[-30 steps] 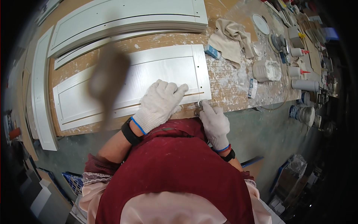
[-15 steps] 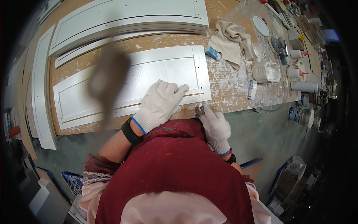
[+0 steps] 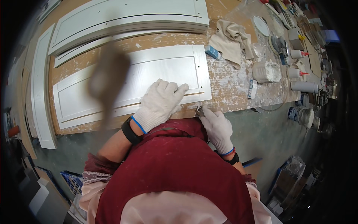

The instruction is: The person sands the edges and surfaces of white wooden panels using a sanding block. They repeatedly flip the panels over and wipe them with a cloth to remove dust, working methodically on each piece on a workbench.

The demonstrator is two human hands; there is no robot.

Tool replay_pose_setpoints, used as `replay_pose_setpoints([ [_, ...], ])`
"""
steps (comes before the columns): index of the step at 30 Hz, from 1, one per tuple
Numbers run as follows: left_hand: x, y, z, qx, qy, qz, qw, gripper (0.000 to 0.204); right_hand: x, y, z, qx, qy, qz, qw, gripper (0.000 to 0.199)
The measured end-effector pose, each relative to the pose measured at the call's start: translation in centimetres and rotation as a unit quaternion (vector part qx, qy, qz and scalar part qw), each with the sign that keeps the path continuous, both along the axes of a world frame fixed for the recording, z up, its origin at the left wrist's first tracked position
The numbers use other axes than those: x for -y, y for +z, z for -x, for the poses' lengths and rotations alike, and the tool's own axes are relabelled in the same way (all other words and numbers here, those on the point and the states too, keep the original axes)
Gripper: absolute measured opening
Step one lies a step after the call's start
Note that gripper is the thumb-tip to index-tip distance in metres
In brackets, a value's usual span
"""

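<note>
A white framed cabinet panel (image 3: pixel 160 69), with a groove and small holes, lies on the worktable in front of me. My left hand (image 3: pixel 160 100), in a white knit glove, rests on its near edge with the fingers lying over the surface and the thumb pointing right. Just off the panel's near right corner, my right hand (image 3: pixel 217 127), gloved too, is closed around a small metal tool (image 3: pixel 200 111) at the table edge. Most of that tool is covered by the fingers, and its kind cannot be made out.
More white panels (image 3: pixel 126 18) are stacked behind, and a narrow one (image 3: pixel 41 89) stands at the left. To the right are a beige cloth (image 3: pixel 233 41), a blue box (image 3: pixel 212 52), a white tub (image 3: pixel 266 72) and red-tipped bottles (image 3: pixel 298 54). A dark blur (image 3: pixel 108 74) covers part of the view.
My right hand has shifted slightly to the right and toward me, with the small metal tool still in it. My left hand stays in place on the panel.
</note>
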State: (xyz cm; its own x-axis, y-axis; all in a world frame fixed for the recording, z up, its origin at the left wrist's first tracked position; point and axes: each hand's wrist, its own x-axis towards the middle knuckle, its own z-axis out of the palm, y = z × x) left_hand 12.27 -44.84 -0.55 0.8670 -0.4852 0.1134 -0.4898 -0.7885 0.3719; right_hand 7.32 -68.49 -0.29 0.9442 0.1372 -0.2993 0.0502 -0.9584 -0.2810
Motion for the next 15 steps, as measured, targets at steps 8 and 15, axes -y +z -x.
replay_pose_setpoints([
  [8, 0.0, -0.3, 0.0, -0.001, 0.002, -0.008, 1.000, 0.061, 2.2, 0.0, -1.2, 0.077, 0.015, -0.067, 0.995, 0.040],
  [15, 0.1, -0.3, 0.1, 0.006, 0.003, -0.005, 1.000, 0.060, 0.4, 3.1, -4.1, 0.052, 0.070, -0.030, 0.996, 0.029],
])
